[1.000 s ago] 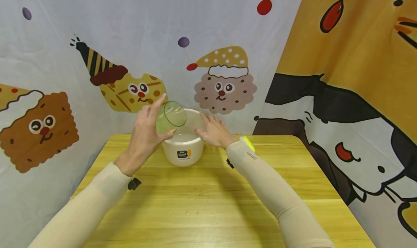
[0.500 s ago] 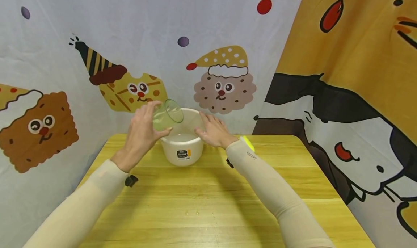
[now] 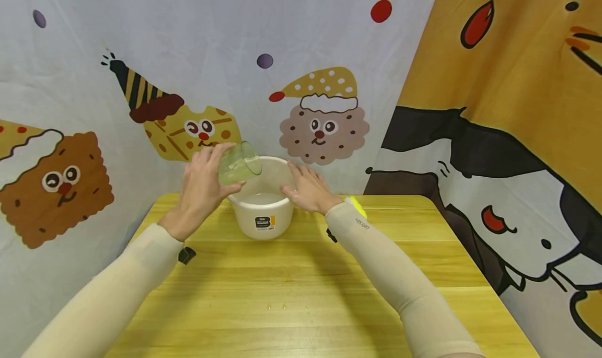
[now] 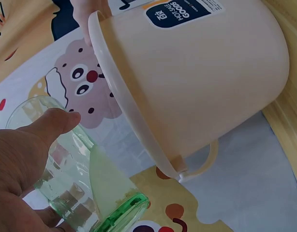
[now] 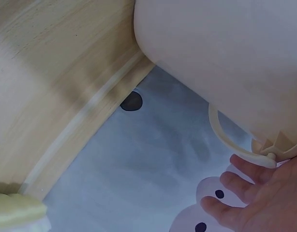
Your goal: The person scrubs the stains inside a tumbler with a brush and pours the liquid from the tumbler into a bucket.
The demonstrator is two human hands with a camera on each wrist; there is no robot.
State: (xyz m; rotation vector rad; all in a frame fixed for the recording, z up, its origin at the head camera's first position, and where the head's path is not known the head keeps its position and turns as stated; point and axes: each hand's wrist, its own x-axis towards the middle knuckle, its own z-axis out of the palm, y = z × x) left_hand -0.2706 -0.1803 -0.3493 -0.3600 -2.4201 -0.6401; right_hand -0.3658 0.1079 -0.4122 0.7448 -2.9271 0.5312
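Note:
My left hand (image 3: 199, 183) grips a clear green drinking glass (image 3: 233, 165), thumb on one side and fingers on the other. The glass leans right, its mouth towards the white bucket (image 3: 263, 223), above the left rim. Pale liquid shows inside the glass (image 4: 107, 186) in the left wrist view. My right hand (image 3: 311, 189) rests at the bucket's right rim with fingers extended. Those fingers (image 5: 240, 186) lie outside the wall beside a small handle loop (image 5: 226, 137) in the right wrist view. Some liquid seems to stand in the bucket; its depth is hidden.
A bright yellow object (image 3: 357, 206), partly behind my right forearm, lies on the wooden table (image 3: 282, 316). Small liquid drops (image 3: 277, 307) dot the tabletop. A cartoon-printed cloth (image 3: 188, 60) hangs directly behind the table.
My left hand has moved slightly left and lower with the glass, which now points more to the right. My right hand and the bucket have stayed nearly still.

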